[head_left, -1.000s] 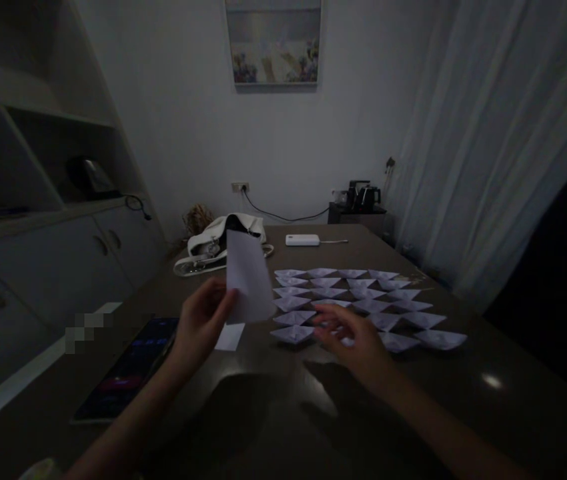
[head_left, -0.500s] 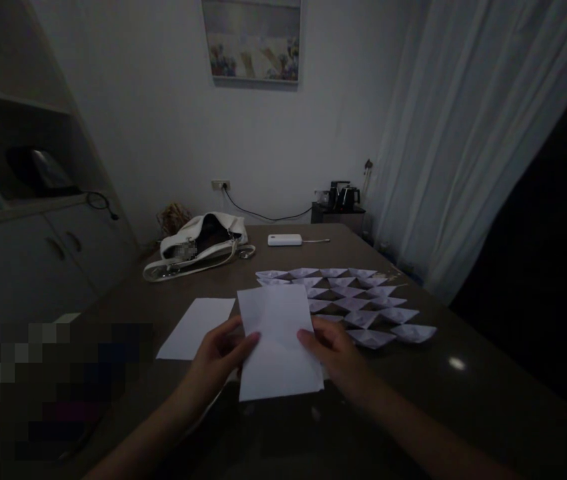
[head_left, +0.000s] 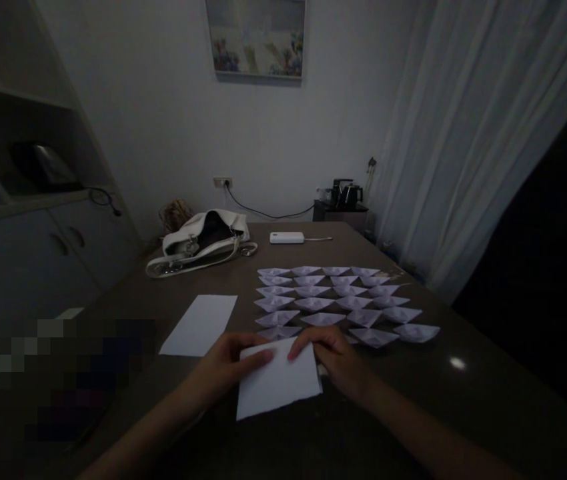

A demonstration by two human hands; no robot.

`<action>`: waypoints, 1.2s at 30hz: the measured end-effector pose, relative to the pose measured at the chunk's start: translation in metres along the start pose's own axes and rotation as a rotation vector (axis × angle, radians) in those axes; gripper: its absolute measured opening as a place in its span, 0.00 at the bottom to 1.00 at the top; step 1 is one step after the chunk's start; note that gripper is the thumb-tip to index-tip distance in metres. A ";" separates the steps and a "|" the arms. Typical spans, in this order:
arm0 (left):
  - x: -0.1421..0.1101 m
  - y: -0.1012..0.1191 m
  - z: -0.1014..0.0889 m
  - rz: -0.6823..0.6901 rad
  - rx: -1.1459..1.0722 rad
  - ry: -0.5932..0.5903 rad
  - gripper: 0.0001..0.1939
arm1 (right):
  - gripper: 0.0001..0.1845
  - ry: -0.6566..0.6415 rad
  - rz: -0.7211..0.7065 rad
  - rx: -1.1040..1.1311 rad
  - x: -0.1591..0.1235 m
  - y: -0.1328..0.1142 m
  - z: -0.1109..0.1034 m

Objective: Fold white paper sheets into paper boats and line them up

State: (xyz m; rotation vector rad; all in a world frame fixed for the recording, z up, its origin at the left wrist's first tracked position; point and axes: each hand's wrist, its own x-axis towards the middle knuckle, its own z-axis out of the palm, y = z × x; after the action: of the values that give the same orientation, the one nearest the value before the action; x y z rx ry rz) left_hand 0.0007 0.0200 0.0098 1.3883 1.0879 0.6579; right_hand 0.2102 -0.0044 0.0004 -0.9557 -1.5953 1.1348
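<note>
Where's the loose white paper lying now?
In the head view, the loose white paper lies on the table left of centre, beyond the left hand and left of the paper boats.

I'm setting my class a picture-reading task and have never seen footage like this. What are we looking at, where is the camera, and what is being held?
There is no machine here, just a person's bare left hand and right hand. The camera is worn on that person's head, looking forward and down, so the forearms enter from the bottom.

Both hands hold one piece of white paper; it looks folded, since a second edge shows at its right side.

On the dark table, rows of paper boats stand beyond the right hand. A loose white sheet lies to the left. Farther back are a white bag and a small white device with a short cable. A patch at lower left is blocked out.
</note>
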 end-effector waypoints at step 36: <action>0.002 -0.006 -0.006 -0.036 0.063 0.021 0.25 | 0.22 0.057 0.031 -0.091 0.005 0.010 0.002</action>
State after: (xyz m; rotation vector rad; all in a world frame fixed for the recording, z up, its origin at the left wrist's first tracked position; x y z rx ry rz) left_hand -0.0046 0.0236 0.0048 1.4151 1.1559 0.6178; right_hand 0.2073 0.0026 -0.0085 -1.0666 -1.6016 1.0545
